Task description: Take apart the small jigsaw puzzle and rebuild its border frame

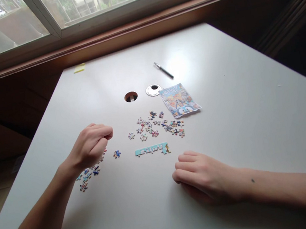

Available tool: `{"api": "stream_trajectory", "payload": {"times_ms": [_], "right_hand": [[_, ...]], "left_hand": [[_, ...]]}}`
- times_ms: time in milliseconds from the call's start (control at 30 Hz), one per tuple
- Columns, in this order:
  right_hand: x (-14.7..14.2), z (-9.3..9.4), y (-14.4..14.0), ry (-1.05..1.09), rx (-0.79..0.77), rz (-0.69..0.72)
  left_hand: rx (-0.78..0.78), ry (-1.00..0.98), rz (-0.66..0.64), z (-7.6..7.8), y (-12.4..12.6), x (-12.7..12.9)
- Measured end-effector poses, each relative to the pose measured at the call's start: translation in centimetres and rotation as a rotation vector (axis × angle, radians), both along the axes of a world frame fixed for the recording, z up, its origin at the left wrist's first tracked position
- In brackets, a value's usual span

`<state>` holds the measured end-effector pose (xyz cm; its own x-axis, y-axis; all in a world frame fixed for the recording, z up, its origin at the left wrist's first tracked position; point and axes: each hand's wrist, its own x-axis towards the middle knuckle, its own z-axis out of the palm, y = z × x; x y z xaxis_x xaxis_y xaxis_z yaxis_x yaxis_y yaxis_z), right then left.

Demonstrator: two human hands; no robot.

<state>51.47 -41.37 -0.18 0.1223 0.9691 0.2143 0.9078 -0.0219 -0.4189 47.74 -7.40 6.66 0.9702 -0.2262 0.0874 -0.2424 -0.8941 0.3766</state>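
Note:
My left hand hovers with its fingers curled in over a small cluster of jigsaw pieces at the left of the white table; whether a piece sits between its fingertips is hidden. My right hand rests knuckles-up on the table with fingers curled, holding nothing I can see. Between the hands lies a joined strip of light-blue pieces. A single blue piece lies beside my left hand. Several loose pieces are scattered farther back.
A colourful puzzle picture bag lies behind the loose pieces. A cable hole and its round cover are in the tabletop's middle. A pen lies farther back, a yellow note at the far left edge. A window runs behind.

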Motion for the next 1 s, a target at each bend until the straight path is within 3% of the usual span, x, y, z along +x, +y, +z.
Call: {"api": "stream_trajectory", "payload": {"times_ms": [1000], "right_hand": [[-0.03, -0.05, -0.05, 0.020, -0.001, 0.011]], "left_hand": [[-0.074, 0.134, 0.014, -0.12, -0.04, 0.20]]}}
